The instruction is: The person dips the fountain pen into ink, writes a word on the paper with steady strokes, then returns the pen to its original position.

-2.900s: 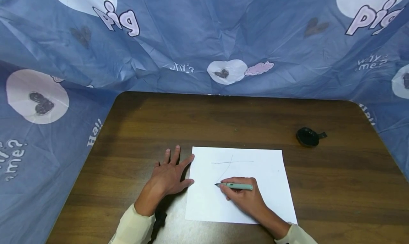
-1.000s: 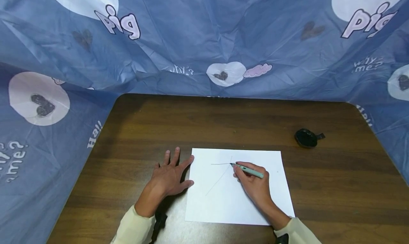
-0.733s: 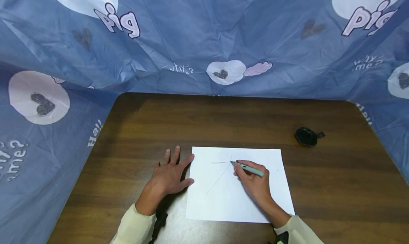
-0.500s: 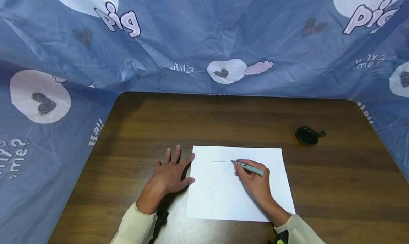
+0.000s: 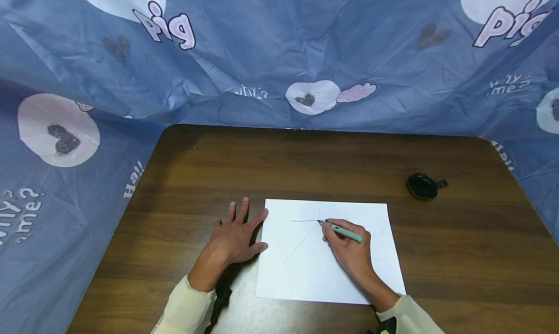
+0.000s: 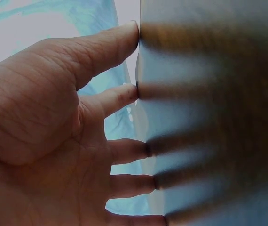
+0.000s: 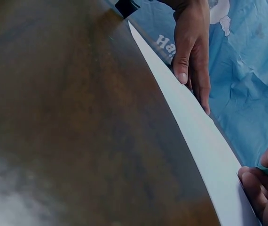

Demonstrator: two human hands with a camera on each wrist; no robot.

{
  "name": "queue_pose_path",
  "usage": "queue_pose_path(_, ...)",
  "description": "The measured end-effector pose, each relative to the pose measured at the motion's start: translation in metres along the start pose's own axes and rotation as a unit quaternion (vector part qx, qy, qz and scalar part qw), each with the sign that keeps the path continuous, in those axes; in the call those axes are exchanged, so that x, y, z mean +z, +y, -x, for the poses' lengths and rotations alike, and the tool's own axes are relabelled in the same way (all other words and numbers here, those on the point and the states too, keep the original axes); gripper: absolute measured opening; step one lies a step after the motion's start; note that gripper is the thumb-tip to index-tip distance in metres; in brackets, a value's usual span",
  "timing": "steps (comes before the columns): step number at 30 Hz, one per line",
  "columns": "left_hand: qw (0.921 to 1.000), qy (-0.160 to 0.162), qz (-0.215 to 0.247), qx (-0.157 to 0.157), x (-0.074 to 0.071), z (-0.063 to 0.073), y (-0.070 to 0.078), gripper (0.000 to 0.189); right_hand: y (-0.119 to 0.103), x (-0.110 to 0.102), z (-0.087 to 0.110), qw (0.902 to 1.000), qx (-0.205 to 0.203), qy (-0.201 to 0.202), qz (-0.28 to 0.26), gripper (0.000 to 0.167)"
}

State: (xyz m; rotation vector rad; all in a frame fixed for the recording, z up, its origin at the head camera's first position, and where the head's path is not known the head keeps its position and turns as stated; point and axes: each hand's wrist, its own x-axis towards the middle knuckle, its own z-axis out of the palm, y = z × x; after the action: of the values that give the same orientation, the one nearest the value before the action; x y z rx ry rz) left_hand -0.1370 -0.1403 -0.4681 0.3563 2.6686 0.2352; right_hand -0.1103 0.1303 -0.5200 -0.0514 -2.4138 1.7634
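Observation:
A white sheet of paper lies on the wooden table, marked with a short horizontal line crossed by a long slanting one. My right hand rests over its right half and pinches a pale green pen; the dark pen tip meets the paper near where the lines cross. To the left, my left hand is spread with straight fingers, thumb and index fingertip at the sheet's left edge. The left wrist view shows that left hand from the palm side, fingertips on the tabletop. At the right wrist view's edge, the right hand is partly cut off.
The brown wooden table has rounded far corners. A small dark round object with a tab sits toward the back right. Blue printed cloth hangs behind the table and at both sides.
From the slanting line's lower part, my right hand has moved up and right to the crossing; the slanting line is longer. Over the last second it has hardly moved. The left hand stays put.

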Motion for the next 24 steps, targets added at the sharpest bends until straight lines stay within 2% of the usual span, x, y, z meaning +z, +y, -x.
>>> queue_pose_path(9,1.0,-0.002,-0.004,-0.002,0.0,-0.001,0.0,0.077,-0.003,-0.002,0.006,0.9997,0.024,-0.001,-0.001,0.016)
queue_pose_path(24,1.0,-0.004,-0.002,-0.006,0.001,-0.001,0.0,0.077,0.002,-0.016,0.021,0.9994,0.033,0.01,0.004,0.013)
